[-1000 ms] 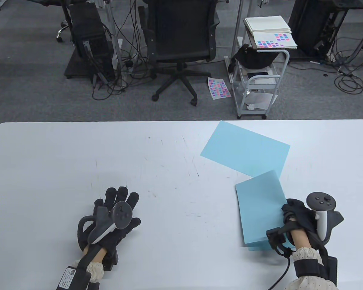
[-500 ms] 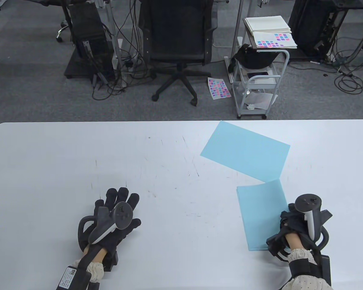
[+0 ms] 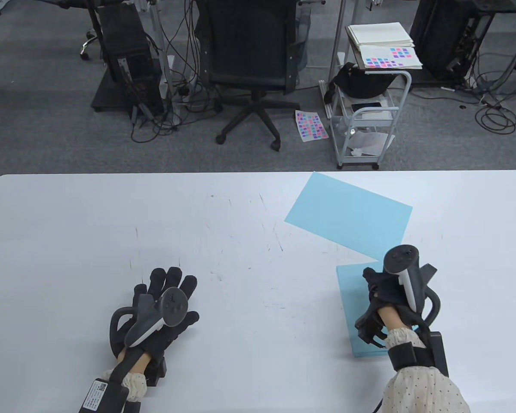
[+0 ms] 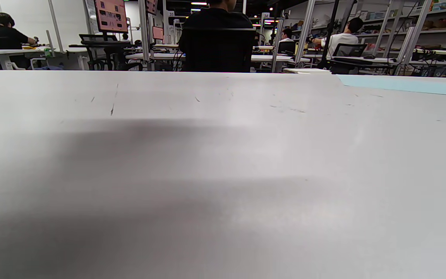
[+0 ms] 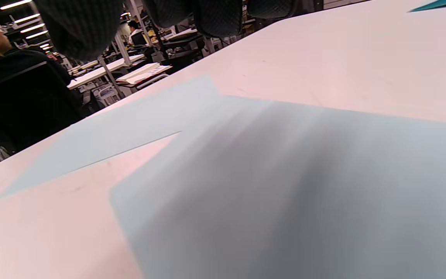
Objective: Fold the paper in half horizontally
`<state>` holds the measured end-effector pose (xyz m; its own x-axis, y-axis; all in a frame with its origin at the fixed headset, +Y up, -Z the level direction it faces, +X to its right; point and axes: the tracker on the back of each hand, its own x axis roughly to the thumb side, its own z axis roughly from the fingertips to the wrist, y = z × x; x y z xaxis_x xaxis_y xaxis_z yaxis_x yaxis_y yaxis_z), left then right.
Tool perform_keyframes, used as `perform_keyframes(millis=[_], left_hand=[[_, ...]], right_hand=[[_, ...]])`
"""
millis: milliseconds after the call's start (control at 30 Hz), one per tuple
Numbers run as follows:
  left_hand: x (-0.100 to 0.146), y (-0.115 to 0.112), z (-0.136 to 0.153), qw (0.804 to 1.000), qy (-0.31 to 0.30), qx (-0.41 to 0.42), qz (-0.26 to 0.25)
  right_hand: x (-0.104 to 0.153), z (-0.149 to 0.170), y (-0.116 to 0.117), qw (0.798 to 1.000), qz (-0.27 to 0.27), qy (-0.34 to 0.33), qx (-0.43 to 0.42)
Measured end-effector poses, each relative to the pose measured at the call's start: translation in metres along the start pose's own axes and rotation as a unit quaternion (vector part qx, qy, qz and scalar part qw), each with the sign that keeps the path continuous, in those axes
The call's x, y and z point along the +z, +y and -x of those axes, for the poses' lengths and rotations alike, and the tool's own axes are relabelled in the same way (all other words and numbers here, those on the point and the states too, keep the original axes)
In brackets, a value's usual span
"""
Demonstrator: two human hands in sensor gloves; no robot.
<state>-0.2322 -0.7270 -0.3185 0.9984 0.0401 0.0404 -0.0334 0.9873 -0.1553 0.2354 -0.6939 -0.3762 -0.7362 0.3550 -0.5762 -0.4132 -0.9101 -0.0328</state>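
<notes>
A folded light-blue paper (image 3: 351, 307) lies flat on the white table (image 3: 90, 223) at the front right; it fills the right wrist view (image 5: 304, 186). My right hand (image 3: 380, 286) is over its upper right part with the fingers loosely curled, and it grips nothing; its fingertips (image 5: 215, 15) hang above the paper. A second, unfolded light-blue sheet (image 3: 348, 213) lies flat behind it, its near corner touching or under the folded one; it also shows in the right wrist view (image 5: 130, 128) and the left wrist view (image 4: 409, 83). My left hand (image 3: 167, 297) rests flat on the table at the front left, fingers spread.
Beyond the table's far edge stand an office chair (image 3: 253, 51) and a white cart (image 3: 370, 107) with papers. The table surface carries small scratches around its middle (image 3: 241, 241).
My right hand has let go of the folded paper's right edge and moved up and left over it. The raised flap has settled flat. The left hand has not moved.
</notes>
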Motion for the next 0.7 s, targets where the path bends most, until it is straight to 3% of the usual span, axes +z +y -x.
perform_keyframes(millis=[300, 700], left_hand=[[0.000, 0.000, 0.000, 1.000, -0.002, 0.007, -0.001], [-0.001, -0.001, 0.001, 1.000, 0.008, 0.002, 0.007]], right_hand=[[-0.053, -0.062, 0.023, 0.999, -0.033, 0.015, 0.033], [-0.130, -0.075, 0.058, 0.988, -0.085, 0.113, 0.067]])
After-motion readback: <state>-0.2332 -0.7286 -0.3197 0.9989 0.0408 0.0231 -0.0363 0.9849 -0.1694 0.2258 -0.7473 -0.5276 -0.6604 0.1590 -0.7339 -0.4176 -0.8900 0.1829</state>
